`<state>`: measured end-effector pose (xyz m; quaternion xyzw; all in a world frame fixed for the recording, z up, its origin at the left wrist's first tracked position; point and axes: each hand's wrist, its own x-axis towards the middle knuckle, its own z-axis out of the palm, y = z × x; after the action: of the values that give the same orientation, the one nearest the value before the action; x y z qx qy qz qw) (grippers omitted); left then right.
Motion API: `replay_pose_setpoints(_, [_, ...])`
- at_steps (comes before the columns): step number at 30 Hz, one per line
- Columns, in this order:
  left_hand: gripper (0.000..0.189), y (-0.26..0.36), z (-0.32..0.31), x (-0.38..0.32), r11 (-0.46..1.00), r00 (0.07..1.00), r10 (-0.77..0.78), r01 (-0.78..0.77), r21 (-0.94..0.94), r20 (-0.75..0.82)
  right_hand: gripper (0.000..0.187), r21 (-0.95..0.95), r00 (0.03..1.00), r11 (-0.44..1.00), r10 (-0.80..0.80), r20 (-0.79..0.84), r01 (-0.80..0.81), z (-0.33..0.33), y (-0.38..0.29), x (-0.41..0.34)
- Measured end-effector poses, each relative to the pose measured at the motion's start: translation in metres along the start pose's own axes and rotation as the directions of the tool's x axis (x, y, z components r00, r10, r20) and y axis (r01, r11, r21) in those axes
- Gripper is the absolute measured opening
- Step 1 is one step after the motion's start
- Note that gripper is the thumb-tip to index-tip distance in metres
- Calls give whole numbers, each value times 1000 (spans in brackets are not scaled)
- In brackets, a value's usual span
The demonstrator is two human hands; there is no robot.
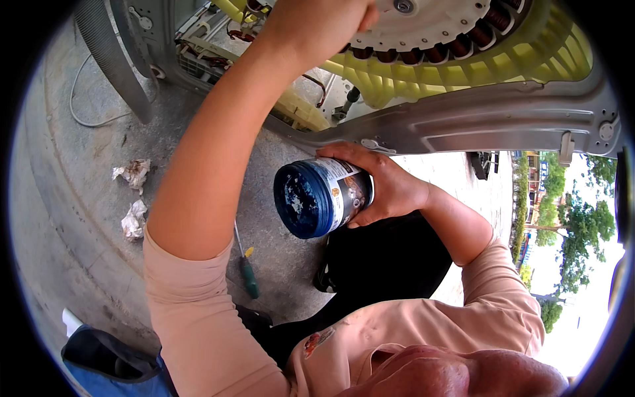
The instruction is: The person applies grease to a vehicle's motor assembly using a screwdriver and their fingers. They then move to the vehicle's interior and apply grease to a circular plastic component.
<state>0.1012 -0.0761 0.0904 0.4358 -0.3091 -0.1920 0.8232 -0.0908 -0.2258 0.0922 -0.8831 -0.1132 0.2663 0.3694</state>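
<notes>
My right hand point(392, 183) grips a labelled jar point(342, 191) around its far end. The jar lies tilted, its blue-smeared threaded end facing left, with pale patches on a dark blue surface. My left hand point(332, 25) reaches to the top edge of the view, beside the white plastic hub of a motor stator point(426, 25) ringed with copper coils. Its fingers are curled and partly hidden, so I cannot tell whether they hold anything. Behind the stator is a yellow ribbed plastic tub point(397, 84), inside a grey metal washing machine cabinet point(446, 124).
On the concrete floor lie a screwdriver point(249, 278) with a green handle and crumpled tissues point(134, 218). A grey ribbed drain hose point(111, 54) hangs at upper left, near a thin cable point(74, 106). An open blue bag point(109, 367) stands at lower left.
</notes>
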Motion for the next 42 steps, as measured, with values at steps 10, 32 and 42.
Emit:
replay_pose_setpoints(10, [44,39,13,5,994,999,-38,39,-102,14,102,-10,1000,1000,20,8,-20,1,-1,1])
replay_pose_setpoints(32, [61,58,10,-30,989,988,102,-114,93,119,107,-49,952,952,305,19,-304,6,-7,-8])
replay_pose_setpoints(42, [61,52,24,-15,724,943,-16,240,-647,332,110,-41,914,915,402,55,-401,16,-1,-9])
